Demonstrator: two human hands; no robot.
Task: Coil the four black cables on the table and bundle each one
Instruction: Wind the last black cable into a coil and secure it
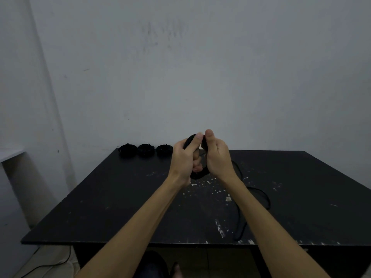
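Three coiled black cable bundles lie side by side along the far left edge of the black table. Above the table's middle, my left hand and my right hand both grip a partly wound black cable coil; its loops stick out above and below my fingers. The loose tail of this cable trails from the coil down across the right part of the table toward the front edge. The part of the coil inside my palms is hidden.
The tabletop is scratched, with pale chips of paint near the centre and front. A grey wall stands right behind the table. A white ledge juts in at the left, and a thin wire lies on the floor.
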